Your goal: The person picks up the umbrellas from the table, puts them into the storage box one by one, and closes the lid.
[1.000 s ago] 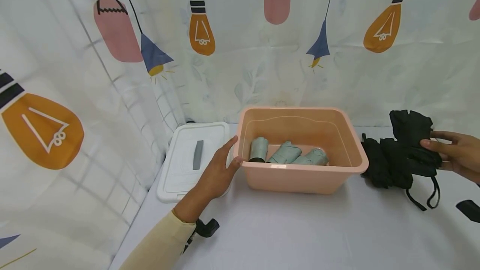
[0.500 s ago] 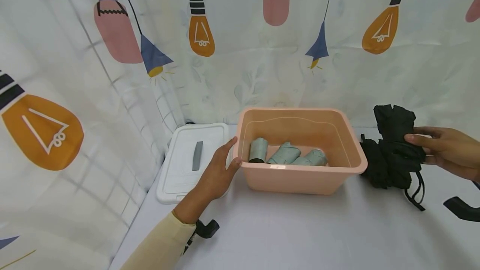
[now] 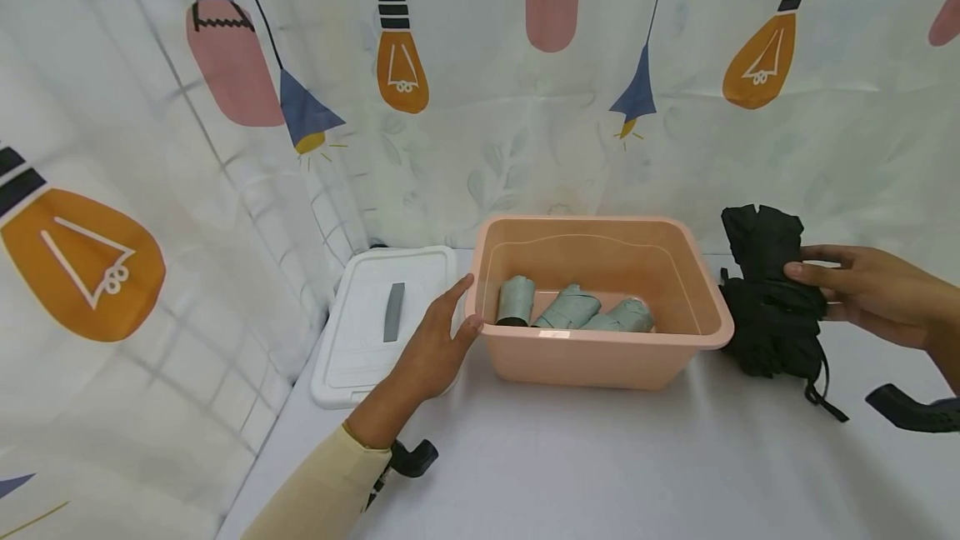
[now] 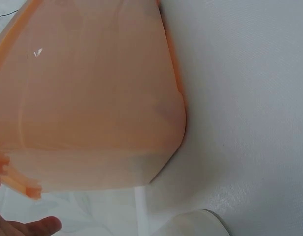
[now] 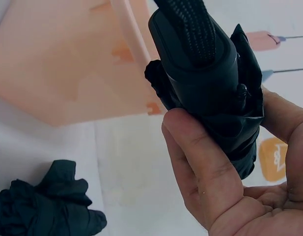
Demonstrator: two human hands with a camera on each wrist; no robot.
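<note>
The right hand (image 3: 873,290) grips a black folded umbrella (image 3: 765,248), its thumb on the near side and its fingers curled round the far side, the grasp only as wide as the bundle. The left hand (image 3: 431,357) is spread rather than clenched, thumb and index finger well apart, touching the rim at the left end of a peach bin (image 3: 600,361). The right arm comes in from the right edge with the hand pointing left, holding the umbrella just beside the bin's right end, its top leaning slightly left; whether its lower end rests on anything cannot be told. The left arm, in a beige sleeve (image 3: 322,486), slants up and away from below. In the right wrist view the umbrella shows a smooth, rounded handle with a braided strap (image 5: 195,29), and thin, crumpled fabric gathered about it. Another black fabric bundle (image 5: 48,206) lies on the white tabletop (image 3: 600,473) near the bin. The bin is smooth plastic with rounded corners and a rolled rim; inside sit three grey-green wrapped rolls (image 3: 570,308), cylindrical and creased. A flat white lid (image 3: 352,348) with a grey handle (image 3: 393,312) lies left of the bin.
</note>
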